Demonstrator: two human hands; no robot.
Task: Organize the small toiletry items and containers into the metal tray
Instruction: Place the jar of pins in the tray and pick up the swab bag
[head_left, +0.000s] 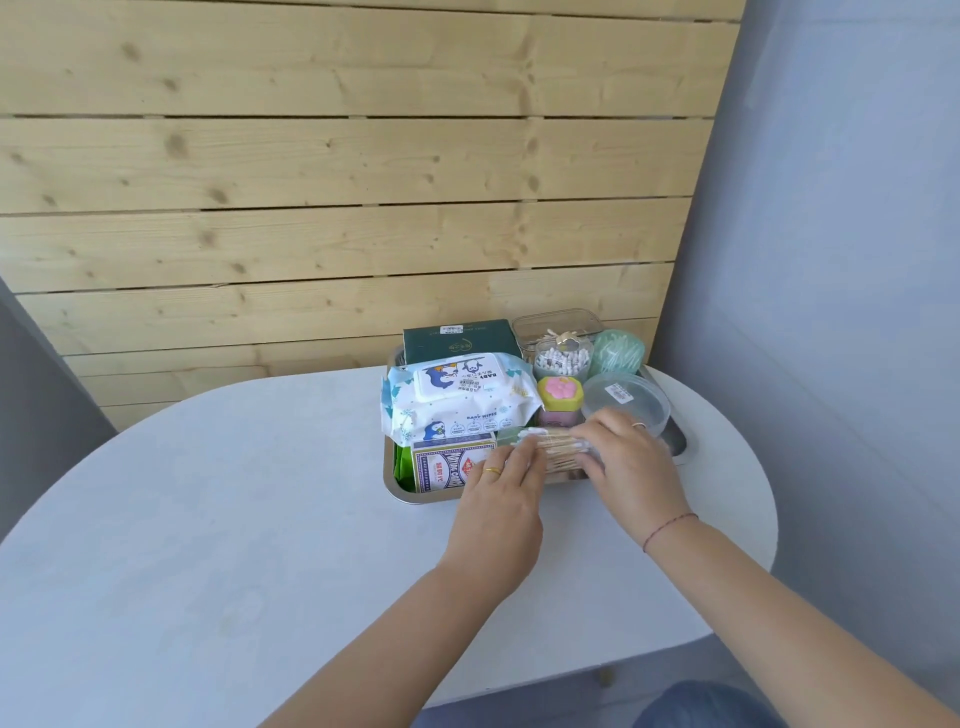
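Swabs first: a clear plastic pack of wooden-stick cotton swabs (558, 451) lies with its long axis running left to right along the near edge of the shiny rectangular metal tray (397, 488), white cotton tips bunched at the left end, tan sticks packed parallel. Left hand (498, 499), gold ring on one finger, has its fingers closed over the pack's left end; right hand (631, 462), fingers curled down, presses on the right end, so both hands grip the pack. It sits low over the tray's front strip; whether it rests on the tray floor I cannot tell. Just left of it, a blue-and-red playing card box (447, 465) lies flat. Behind that, a white baby wipes packet with penguin print (457, 397), and further back a dark green carton (460, 338). Right of the wipes stands a small yellow-lidded pink jar (560, 397), beside a round clear plastic container (626, 400). All rests on the pale rounded tabletop (234, 519).
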